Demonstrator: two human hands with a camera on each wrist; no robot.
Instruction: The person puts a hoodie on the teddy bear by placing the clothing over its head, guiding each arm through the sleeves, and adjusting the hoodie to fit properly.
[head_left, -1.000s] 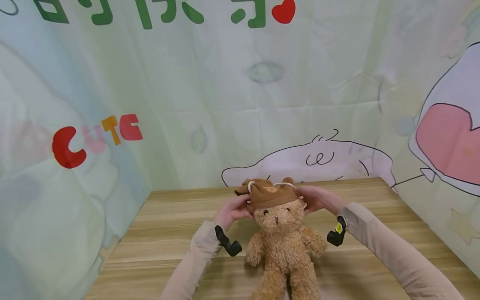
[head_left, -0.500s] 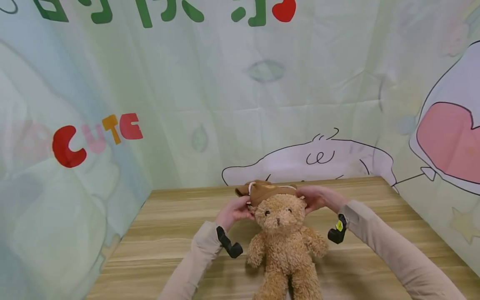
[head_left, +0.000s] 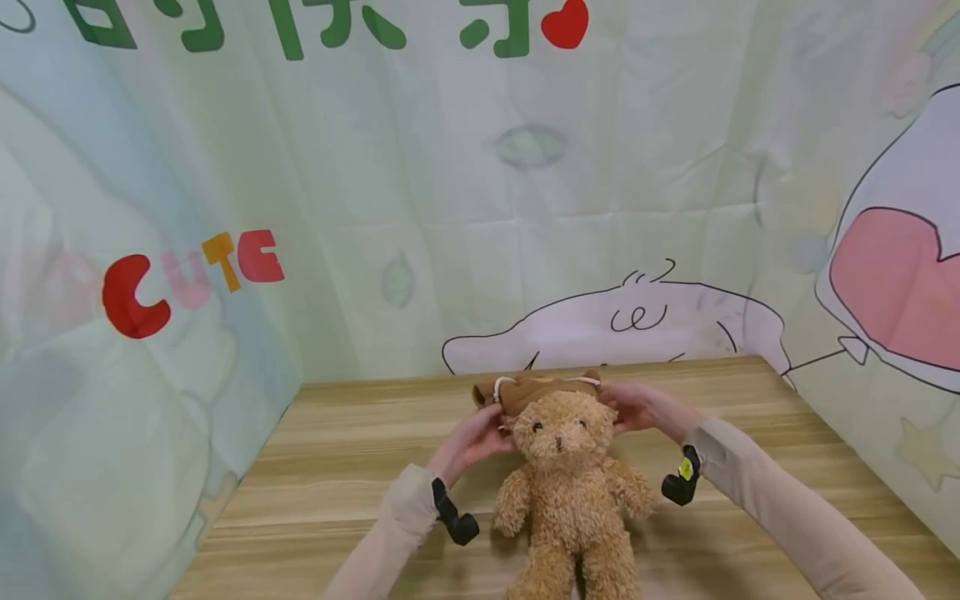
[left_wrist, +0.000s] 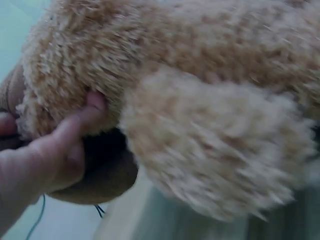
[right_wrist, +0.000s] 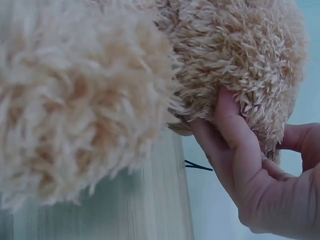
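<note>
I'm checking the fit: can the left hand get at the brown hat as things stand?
Likely yes: the left hand is at the brown hat, beside the bear's head, with nothing visible blocking it.

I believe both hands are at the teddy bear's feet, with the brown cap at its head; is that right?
Not quite: the left hand and right hand are at the teddy bear's head, not its feet, as the head view shows; the brown cap is there.

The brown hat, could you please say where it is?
In the head view, the brown hat is right of centre, at the teddy bear's crown, between the left hand and right hand.
</note>
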